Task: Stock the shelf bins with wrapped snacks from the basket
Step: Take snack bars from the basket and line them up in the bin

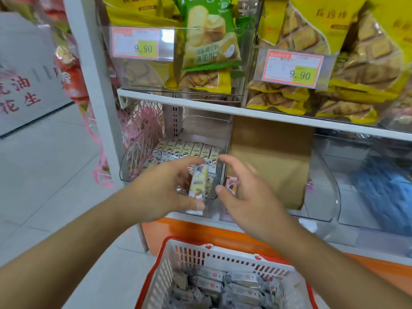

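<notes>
- Fingers (178,166) of the left hand (160,190) pinched a wrapped snack (198,186) between thumb and fingertips, just above the front lip of the clear bin (138,152).
- That snack stood nearly upright, its long axis running from 6 to 12 o'clock, the top end tipped slightly toward 1 o'clock.
- At 3 o'clock of the snack, the right hand (243,192) hovered with its fingers spread and loosely curved, holding nothing, apart from the wrapper.
- Inside the bin, at 12 o'clock of the hands, a row of snacks (189,149) stood side by side, long axes pointing front to back.
- At 6 o'clock, the basket (189,253), white with a red rim, held more wrapped snacks lying jumbled.
- A brown cardboard sheet (269,157) stood in the neighbouring bin at 3 o'clock.
</notes>
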Motion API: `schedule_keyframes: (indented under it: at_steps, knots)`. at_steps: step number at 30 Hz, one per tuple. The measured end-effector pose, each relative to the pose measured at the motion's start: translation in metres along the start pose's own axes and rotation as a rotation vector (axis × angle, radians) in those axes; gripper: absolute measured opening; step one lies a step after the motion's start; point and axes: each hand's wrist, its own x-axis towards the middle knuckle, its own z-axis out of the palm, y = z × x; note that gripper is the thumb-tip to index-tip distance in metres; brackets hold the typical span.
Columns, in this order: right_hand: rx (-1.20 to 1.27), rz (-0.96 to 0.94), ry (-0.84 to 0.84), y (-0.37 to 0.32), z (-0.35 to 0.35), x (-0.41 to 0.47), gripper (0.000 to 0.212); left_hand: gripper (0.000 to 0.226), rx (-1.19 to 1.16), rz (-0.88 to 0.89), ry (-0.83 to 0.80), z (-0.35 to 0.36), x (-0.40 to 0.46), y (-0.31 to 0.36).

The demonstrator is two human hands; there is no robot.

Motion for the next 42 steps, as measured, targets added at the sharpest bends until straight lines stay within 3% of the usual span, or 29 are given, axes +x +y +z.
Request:
schedule_keyframes:
  at_steps: [3,6,12,18,22,25,30,32,34,36,42]
  knots:
    - [-0.168,-0.068,-0.062,0.018,-0.008,0.012,0.066,0.1,0.158,0.017,0.015,-0.003,0.041,-0.019]
    - [-0.175,-0.042,-0.159,0.031,-0.005,0.013,0.072,0.101,0.278,-0.011,-0.058,0.006,0.073,-0.04]
    - [-0.154,-0.047,-0.148,0.039,0.001,0.013,0.075,0.094,0.469,-0.108,-0.201,0.019,0.093,-0.054]
    - [-0.137,-0.049,-0.162,0.037,0.001,0.011,0.083,0.101,0.491,-0.207,-0.27,0.02,0.095,-0.054]
    - [-0.131,-0.051,-0.166,0.034,-0.001,0.008,0.085,0.099,0.373,-0.228,-0.252,0.014,0.083,-0.051]
    - [-0.142,-0.061,-0.153,0.03,-0.003,0.002,0.083,0.082,0.29,-0.187,-0.13,0.01,0.061,-0.043]
    - [-0.143,-0.136,-0.08,0.021,-0.002,-0.023,0.068,0.035,0.058,0.005,0.321,0.029,0.0,-0.025]
    - [-0.108,-0.129,-0.128,0.02,0.005,-0.038,0.059,0.012,-0.082,-0.046,0.388,0.042,-0.023,-0.02]
    - [-0.112,-0.096,-0.229,0.025,0.019,-0.054,0.055,0.004,-0.151,-0.129,0.374,0.065,-0.04,-0.029]
    - [-0.178,-0.056,-0.354,0.036,0.041,-0.068,0.056,0.008,-0.126,-0.217,0.315,0.097,-0.056,-0.051]
    - [-0.277,0.165,-0.686,0.089,0.134,-0.09,0.068,0.073,0.084,-0.583,-0.053,0.183,-0.102,-0.135]
